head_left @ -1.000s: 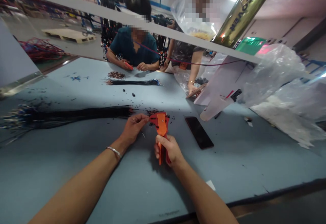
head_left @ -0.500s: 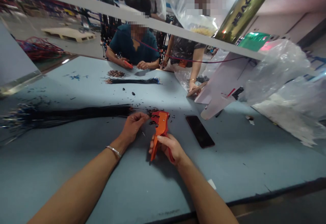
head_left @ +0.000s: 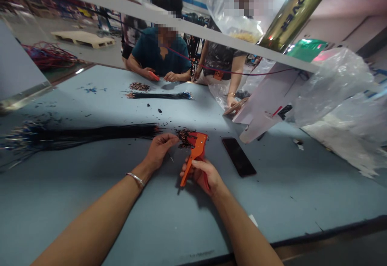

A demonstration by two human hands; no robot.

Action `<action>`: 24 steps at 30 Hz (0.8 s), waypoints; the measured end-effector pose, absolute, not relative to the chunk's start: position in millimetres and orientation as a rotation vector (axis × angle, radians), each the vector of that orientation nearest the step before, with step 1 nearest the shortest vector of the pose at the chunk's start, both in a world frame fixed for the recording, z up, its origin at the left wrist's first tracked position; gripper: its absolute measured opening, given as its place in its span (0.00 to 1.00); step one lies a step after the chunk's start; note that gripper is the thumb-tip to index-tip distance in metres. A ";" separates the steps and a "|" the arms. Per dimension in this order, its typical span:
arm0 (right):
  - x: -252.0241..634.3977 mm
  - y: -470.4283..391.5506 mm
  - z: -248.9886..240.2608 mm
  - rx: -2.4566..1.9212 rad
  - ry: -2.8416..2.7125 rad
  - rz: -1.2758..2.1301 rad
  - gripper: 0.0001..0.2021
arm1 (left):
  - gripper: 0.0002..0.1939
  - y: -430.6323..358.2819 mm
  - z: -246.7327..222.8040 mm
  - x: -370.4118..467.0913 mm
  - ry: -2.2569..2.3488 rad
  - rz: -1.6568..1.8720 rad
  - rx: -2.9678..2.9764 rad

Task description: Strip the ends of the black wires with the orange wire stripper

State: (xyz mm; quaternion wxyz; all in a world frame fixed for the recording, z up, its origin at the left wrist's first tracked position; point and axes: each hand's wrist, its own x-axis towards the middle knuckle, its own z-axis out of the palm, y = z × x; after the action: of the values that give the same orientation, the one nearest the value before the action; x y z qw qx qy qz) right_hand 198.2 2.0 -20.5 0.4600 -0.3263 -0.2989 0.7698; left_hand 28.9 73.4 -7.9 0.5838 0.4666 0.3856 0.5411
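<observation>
My right hand (head_left: 208,175) is wrapped round the handles of an orange and red wire stripper (head_left: 198,147), its head pointing away from me. My left hand (head_left: 160,149) is closed in a pinch to the left of the stripper's head, on what looks like a thin black wire, mostly hidden by the fingers. A thin pale tip shows below that hand. Beyond the left hand, a long bundle of black wires (head_left: 99,135) lies across the table, with copper-coloured ends near my fingers. Small dark and coppery scraps (head_left: 183,137) are heaped beside the stripper's jaws.
A black phone (head_left: 238,157) lies right of my right hand. Farther back are a smaller wire bundle (head_left: 160,96) and a scrap pile (head_left: 139,86). Two people stand or sit across the table, one holding a red tool (head_left: 154,75). Clear plastic bags (head_left: 335,84) crowd the right.
The stripper in my right hand has shifted slightly right, away from my left fingers, baring more of the scrap heap. My left hand keeps its pinch. The view has moved a little.
</observation>
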 end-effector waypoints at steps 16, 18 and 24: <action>191.5 -4.5 -14.8 -0.926 -0.943 1.687 0.18 | 0.14 74.9 -11.6 30.4 0.963 1.343 1.137; 194.6 -3.6 -11.7 -0.974 -0.982 1.621 0.18 | 0.13 75.7 -13.1 30.8 0.963 1.363 1.135; 206.1 -1.3 -0.2 -1.189 -1.199 1.288 0.16 | 0.13 77.0 -13.7 32.5 0.942 1.375 1.120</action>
State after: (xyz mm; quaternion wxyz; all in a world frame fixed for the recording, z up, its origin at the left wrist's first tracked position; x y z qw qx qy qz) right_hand 206.1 -1.3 -0.2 0.4871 -0.4889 -0.4932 0.5296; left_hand 32.5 77.0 -13.7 0.5370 0.4706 0.3956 0.5776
